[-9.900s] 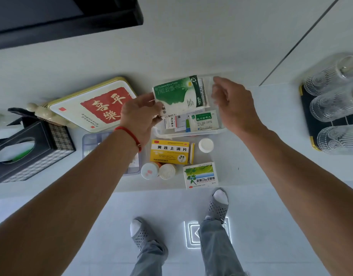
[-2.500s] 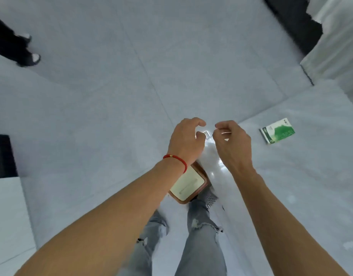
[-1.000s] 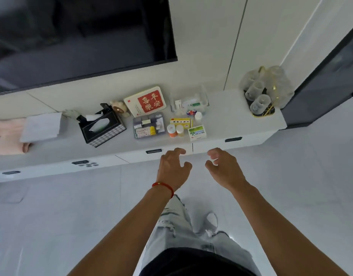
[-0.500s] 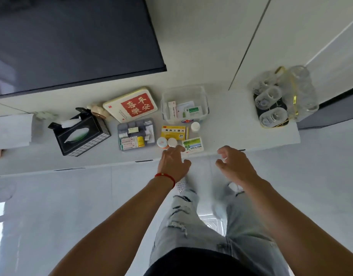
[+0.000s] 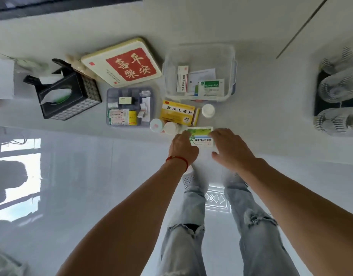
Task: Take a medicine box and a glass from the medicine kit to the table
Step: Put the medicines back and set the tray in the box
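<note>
Reaching down to the near edge of the white counter (image 5: 251, 120), both hands frame a small green-and-white medicine box (image 5: 201, 135) in the head view, the only view here. The left hand (image 5: 182, 148) lies against the box's left end and hides part of it, while the right hand (image 5: 230, 149) arches over its right end, fingers spread and relaxed; neither hand has plainly closed on it, so I read them as touching or nearly touching, not gripping. The box lies flat, just in front of two round white bottles (image 5: 165, 126) and a yellow box (image 5: 177, 115), and well apart from the glasses (image 5: 339, 86) on the dark tray at far right. Its long axis runs left to right along the counter edge, printed face up, with the lettering seemingly upside down to the person. For a clean pick, my judgement is that pinching the two short ends with one hand and lifting straight up would keep the bottles behind from being knocked. The other hand would then be free for a glass.
</note>
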`<action>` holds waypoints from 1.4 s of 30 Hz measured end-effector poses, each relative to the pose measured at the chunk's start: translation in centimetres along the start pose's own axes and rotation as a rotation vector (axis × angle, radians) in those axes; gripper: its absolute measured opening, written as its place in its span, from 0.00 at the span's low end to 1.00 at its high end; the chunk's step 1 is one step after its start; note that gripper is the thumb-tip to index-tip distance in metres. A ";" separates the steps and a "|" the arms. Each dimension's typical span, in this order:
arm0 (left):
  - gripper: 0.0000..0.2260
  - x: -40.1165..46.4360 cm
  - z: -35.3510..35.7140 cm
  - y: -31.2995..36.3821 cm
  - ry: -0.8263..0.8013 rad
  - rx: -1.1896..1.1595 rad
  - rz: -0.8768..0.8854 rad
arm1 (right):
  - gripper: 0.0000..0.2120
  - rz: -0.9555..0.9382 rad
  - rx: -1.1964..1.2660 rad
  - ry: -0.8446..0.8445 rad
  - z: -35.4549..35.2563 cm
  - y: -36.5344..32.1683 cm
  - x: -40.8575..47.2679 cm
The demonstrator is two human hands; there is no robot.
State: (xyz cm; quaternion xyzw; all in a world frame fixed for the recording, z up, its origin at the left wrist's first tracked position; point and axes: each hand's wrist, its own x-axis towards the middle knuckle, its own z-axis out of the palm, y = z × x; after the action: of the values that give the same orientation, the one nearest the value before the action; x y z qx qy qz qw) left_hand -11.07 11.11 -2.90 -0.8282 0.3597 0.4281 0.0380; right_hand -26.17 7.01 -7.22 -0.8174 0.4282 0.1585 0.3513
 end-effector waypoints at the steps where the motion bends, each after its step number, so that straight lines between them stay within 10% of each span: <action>1: 0.22 0.9 0.6 -0.2 0.018 -0.042 -0.046 | 0.27 -0.062 -0.071 0.015 0.8 0.1 1.1; 16: 0.12 4.6 3.7 -2.2 0.067 -0.332 -0.098 | 0.36 -0.132 -0.069 0.232 6.4 0.9 5.2; 29: 0.15 4.2 -7.0 3.5 0.059 -0.947 0.091 | 0.38 -0.334 0.018 0.460 -9.4 0.4 3.5; 42: 0.16 18.8 -8.2 9.0 0.246 -0.826 -0.043 | 0.28 0.174 0.348 0.433 -11.5 6.0 11.2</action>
State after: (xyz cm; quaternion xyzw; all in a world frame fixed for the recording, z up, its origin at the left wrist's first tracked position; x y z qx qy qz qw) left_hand -4.11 -9.18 -9.36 -0.8261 0.1429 0.4333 -0.3309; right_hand -24.99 -10.09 -8.06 -0.7198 0.5823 -0.0661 0.3721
